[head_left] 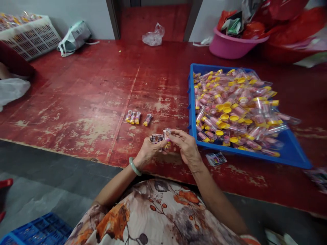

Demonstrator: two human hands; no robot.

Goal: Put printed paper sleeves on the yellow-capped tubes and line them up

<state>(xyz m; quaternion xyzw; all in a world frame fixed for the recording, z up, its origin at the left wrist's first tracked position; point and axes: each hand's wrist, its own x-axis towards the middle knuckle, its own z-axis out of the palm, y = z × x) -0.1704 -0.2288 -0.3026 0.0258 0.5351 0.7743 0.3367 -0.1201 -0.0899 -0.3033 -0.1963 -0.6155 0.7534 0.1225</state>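
Observation:
In front of my body, my left hand [149, 151] is closed on a small stack of printed labels [155, 138]. My right hand [188, 147] pinches a small clear tube with a yellow cap [167, 134] at the left hand's fingertips. A printed label shows on that tube, and the left thumb lies against its lower part. Beyond the hands, several labelled tubes [133, 117] lie side by side on the red tabletop [89, 88]. One more labelled tube [147, 119] lies a little to their right.
At the right, a blue tray [190, 98] holds a heap of yellow-capped tubes. Some printed labels [216, 159] lie by its near edge. Farther back are a pink basin [230, 47], a clear plastic bag [153, 35] and a white crate [38, 37]. Part of another person shows at the left.

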